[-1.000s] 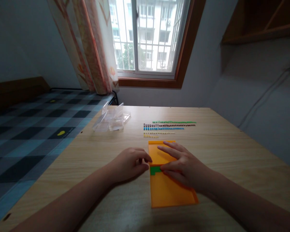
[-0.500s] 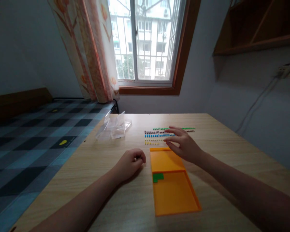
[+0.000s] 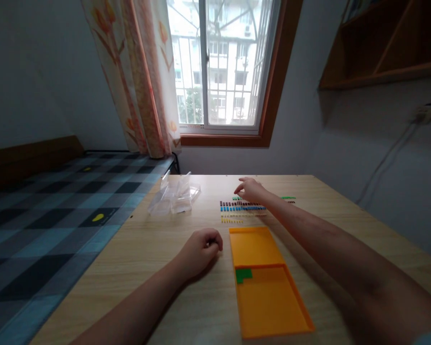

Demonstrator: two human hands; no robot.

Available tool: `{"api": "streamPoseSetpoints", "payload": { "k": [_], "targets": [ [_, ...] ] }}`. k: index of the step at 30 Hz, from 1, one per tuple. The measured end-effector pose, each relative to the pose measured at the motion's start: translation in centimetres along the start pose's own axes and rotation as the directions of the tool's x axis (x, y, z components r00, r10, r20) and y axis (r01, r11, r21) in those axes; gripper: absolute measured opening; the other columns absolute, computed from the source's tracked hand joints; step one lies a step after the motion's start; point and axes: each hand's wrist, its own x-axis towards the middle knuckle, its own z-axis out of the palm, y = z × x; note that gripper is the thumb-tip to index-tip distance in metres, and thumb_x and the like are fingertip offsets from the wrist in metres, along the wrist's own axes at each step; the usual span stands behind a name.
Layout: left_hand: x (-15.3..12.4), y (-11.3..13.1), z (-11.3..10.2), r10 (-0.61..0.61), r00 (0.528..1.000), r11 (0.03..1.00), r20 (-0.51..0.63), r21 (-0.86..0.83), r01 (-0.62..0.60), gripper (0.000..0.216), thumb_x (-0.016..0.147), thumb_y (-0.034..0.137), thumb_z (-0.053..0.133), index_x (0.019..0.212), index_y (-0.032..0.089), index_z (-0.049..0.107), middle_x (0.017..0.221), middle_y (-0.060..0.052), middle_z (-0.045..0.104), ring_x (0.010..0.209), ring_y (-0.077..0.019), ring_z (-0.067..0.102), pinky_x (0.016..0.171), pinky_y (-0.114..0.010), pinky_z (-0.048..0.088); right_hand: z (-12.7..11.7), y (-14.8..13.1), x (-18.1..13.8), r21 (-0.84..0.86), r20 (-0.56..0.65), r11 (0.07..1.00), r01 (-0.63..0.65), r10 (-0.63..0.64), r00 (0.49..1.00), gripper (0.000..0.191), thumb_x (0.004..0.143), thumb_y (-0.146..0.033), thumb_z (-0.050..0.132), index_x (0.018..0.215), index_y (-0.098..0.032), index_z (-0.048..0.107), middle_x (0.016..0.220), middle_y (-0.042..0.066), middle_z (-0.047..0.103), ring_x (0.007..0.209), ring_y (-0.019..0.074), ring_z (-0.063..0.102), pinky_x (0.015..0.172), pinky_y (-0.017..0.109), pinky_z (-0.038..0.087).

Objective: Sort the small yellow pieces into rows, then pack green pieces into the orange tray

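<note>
My right hand [image 3: 252,189] reaches over the near end of the green row of small pieces [image 3: 236,198], its thumb and finger apart. No piece shows between them. Below its wrist lie rows of brown pieces [image 3: 227,204], blue pieces [image 3: 233,209] and yellow pieces [image 3: 230,221]; my forearm hides part of them. My left hand [image 3: 204,249] rests curled on the table, left of an orange two-part tray [image 3: 273,306]; the inside of its grip is hidden. A few green pieces [image 3: 243,274] sit together in the upper left corner of the tray's nearer part.
Clear plastic boxes [image 3: 177,197] with raised lids stand at the back left of the wooden table [image 3: 136,268]. A bed with a checked cover [image 3: 75,201] adjoins the table's left side. A window [image 3: 230,72] is beyond the far edge.
My right hand has moved away from me, from above the yellow and blue rows to the green row. The view has tilted slightly. My left hand keeps its place by the tray.
</note>
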Motion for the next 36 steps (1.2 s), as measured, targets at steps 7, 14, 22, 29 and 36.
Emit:
{"api": "streamPoseSetpoints", "payload": {
  "k": [7, 14, 22, 29, 36],
  "targets": [
    [0.0, -0.1, -0.1, -0.002, 1.0, 1.0, 0.001, -0.031, 0.002, 0.015, 0.064, 0.017, 0.045, 0.063, 0.017, 0.06, 0.066, -0.001, 0.062, 0.07, -0.0169, 0.056, 0.068, -0.027, 0.04, 1.0, -1.9, 0.3, -0.027, 0.045, 0.999, -0.02, 0.021, 0.999, 0.02, 0.085, -0.027, 0.067, 0.095, -0.034, 0.083, 0.151, 0.003, 0.053, 0.143, 0.03, 0.04, 0.112, 0.044, 0.036],
    [0.0, -0.1, 0.0, -0.003, 1.0, 1.0, 0.001, -0.027, 0.003, 0.017, 0.064, 0.019, 0.046, 0.065, 0.017, 0.062, 0.067, -0.002, 0.063, 0.07, -0.0172, 0.056, 0.067, -0.028, 0.04, 1.0, -2.2, 0.3, -0.049, -0.017, 0.997, -0.06, 0.059, 0.998, 0.023, 0.087, -0.027, 0.063, 0.102, -0.029, 0.081, 0.154, 0.006, 0.049, 0.145, 0.0304, 0.036, 0.114, 0.047, 0.032],
    [0.0, 0.1, 0.0, -0.007, 1.0, 0.999, 0.005, -0.036, 0.007, 0.017, 0.064, 0.018, 0.045, 0.065, 0.017, 0.063, 0.068, -0.002, 0.064, 0.07, -0.0168, 0.056, 0.068, -0.027, 0.041, 1.3, -2.5, 0.2, -0.048, 0.028, 0.998, -0.031, 0.033, 0.999, 0.02, 0.085, -0.03, 0.068, 0.098, -0.033, 0.082, 0.154, 0.002, 0.049, 0.145, 0.0308, 0.035, 0.115, 0.047, 0.03],
    [0.0, 0.2, -0.1, -0.012, 1.0, 0.999, 0.001, -0.036, 0.012, 0.019, 0.064, 0.016, 0.046, 0.066, 0.017, 0.065, 0.066, -0.001, 0.063, 0.068, -0.0165, 0.056, 0.066, -0.027, 0.041, 0.8, -3.8, 0.8, -0.074, 0.025, 0.997, -0.037, 0.039, 0.999, 0.02, 0.088, -0.036, 0.067, 0.1, -0.03, 0.081, 0.157, 0.005, 0.045, 0.148, 0.034, 0.03, 0.114, 0.054, 0.028],
    [-0.1, 0.4, 0.0, -0.016, 1.0, 0.999, 0.01, -0.037, 0.016, 0.02, 0.065, 0.014, 0.046, 0.067, 0.016, 0.066, 0.067, -0.001, 0.064, 0.068, -0.0161, 0.056, 0.067, -0.026, 0.041, 1.4, -4.1, 0.9, -0.115, 0.047, 0.993, -0.042, 0.048, 0.998, 0.02, 0.084, -0.031, 0.069, 0.098, -0.026, 0.082, 0.151, 0.01, 0.053, 0.145, 0.0367, 0.034, 0.111, 0.053, 0.034]
  ]
}}
